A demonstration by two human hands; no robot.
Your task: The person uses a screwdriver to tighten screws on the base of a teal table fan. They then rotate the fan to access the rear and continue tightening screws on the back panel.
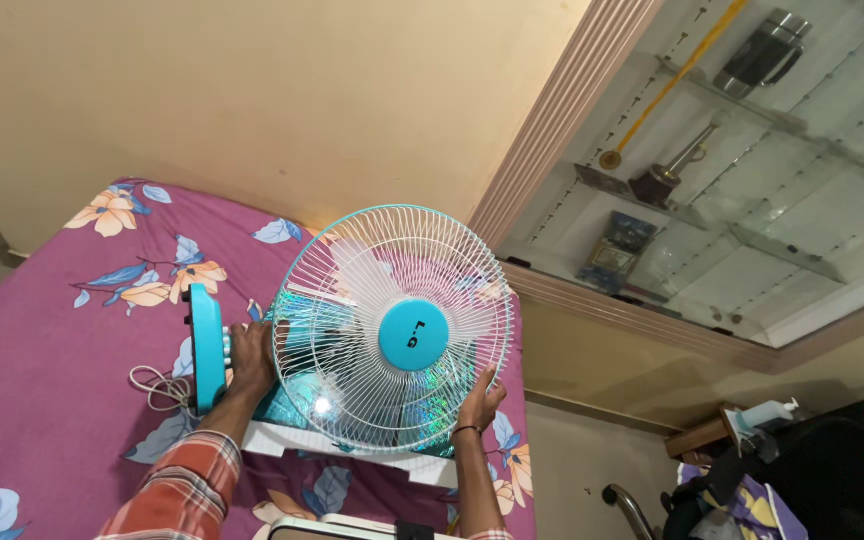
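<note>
left hand (pixel 250 362) fingers: behind fan grille (pixel 392 330) | cable (pixel 157 385) end: hidden | chair (pixel 632 510): cropped

Fan (pixel 392 325): grille showing white wire with a pale turquoise rim; hub cap turquoise with dark markings; blades white. Base (pixel 206 347) turquoise, buttons white. Cord (pixel 157 388) white. Bedsheet (pixel 42 330) showing magenta-purple with orange-cream flowers and blue leaves. Sleeve (pixel 187 490) showing red-orange and white plaid. Wall (pixel 252 100) cream-yellow. Shelf frame (pixel 562 120) pinkish-beige.
</note>
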